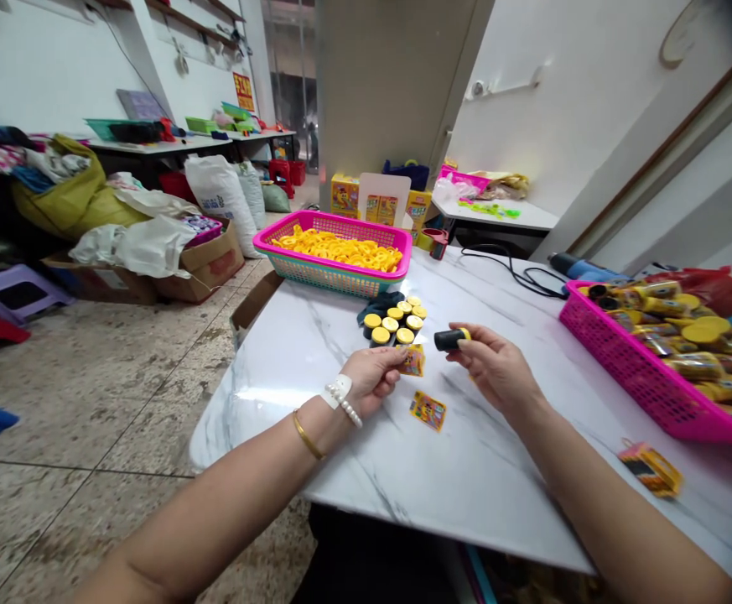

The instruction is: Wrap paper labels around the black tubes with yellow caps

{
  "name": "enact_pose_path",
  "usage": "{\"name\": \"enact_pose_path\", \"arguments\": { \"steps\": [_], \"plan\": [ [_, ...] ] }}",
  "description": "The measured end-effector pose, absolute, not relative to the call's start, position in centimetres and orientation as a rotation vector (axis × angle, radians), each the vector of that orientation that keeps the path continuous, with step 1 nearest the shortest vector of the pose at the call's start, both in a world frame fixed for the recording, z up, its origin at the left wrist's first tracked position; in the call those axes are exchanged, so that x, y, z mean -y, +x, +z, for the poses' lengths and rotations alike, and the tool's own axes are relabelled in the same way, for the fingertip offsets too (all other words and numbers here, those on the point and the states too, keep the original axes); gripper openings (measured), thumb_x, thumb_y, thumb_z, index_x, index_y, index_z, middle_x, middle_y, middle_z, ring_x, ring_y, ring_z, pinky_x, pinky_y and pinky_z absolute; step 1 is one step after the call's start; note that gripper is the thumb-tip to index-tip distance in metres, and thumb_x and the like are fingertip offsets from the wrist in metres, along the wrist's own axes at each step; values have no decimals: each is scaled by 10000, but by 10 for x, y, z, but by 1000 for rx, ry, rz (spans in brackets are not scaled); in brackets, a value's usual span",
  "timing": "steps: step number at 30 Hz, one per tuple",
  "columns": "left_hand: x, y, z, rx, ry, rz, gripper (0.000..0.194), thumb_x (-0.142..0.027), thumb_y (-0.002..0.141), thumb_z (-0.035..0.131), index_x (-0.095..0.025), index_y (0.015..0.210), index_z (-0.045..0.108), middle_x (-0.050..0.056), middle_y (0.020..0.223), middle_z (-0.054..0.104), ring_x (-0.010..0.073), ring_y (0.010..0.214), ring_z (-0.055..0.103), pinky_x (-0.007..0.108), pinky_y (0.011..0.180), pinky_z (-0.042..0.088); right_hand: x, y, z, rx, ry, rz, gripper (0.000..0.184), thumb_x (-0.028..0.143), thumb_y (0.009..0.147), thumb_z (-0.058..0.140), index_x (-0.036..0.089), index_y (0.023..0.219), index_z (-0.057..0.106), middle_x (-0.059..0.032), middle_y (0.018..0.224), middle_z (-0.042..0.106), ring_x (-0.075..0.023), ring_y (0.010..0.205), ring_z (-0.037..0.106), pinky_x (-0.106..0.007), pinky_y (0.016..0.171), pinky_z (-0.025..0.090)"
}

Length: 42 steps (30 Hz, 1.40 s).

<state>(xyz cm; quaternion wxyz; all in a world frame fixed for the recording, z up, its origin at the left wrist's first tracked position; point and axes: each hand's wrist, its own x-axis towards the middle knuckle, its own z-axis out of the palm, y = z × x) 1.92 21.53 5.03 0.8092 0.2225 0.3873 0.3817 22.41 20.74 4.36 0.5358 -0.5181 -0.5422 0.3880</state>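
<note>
Between the fingertips of my left hand (pixel 371 377) is a small printed yellow wrapper (pixel 413 361), pinched at its edge. My right hand (pixel 497 365) grips a small black canister (pixel 449 339) with a yellow lid, tilted on its side. Just beyond my left hand stands a cluster of several similar black canisters (pixel 393 325), yellow lids up. A dark cloth-like item (pixel 375 307) lies against their back. Another printed yellow wrapper (pixel 428 411) rests flat on the marbled white table (pixel 340 457), below the two hands.
A pink basket (pixel 407 252) of yellow ring-like pieces sits at the back, stacked on a teal one. To the right, a larger pink basket (pixel 630 373) holds many wrapped canisters. A small yellow packet (pixel 651 468) lies near it. A black cable (pixel 529 281) crosses the far edge.
</note>
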Motion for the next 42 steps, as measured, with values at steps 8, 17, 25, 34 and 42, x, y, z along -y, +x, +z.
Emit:
{"name": "enact_pose_path", "arguments": {
  "steps": [8,17,25,34,42],
  "plan": [
    [-217,20,56,-753,390,847,140,-79,915,571,-80,794,640,7,673,605,-33,341,332,88,286,136,-191,201,49,1181,-1092,1143,266,386,760,763,206,953,725,-68,985,762,-232,939,715,-454,937,556],
    [-216,21,56,-686,378,875,153,-78,934,550,-69,809,638,13,677,607,-32,338,352,83,282,148,-181,195,51,1255,-1107,946,268,367,783,774,209,995,736,-76,1080,750,-227,1005,691,-411,943,555],
    [-215,21,56,-648,367,833,133,-62,938,528,-58,868,641,39,753,647,-39,339,361,77,278,157,-182,187,42,1072,-1072,1027,306,451,759,803,201,909,710,-14,883,738,-185,824,726,-420,883,618],
    [-216,20,54,-681,357,820,150,-90,925,554,-88,778,582,35,704,636,-26,334,329,97,275,148,-175,193,48,1317,-1166,872,255,363,755,803,207,914,679,-82,1047,755,-202,860,736,-361,815,624],
    [-209,22,56,-801,658,999,231,-257,822,735,-80,712,635,-32,513,494,7,370,340,135,329,157,-176,197,51,1426,-1004,792,237,255,775,798,235,964,657,-46,993,727,-184,910,712,-341,861,592]
  ]
}}
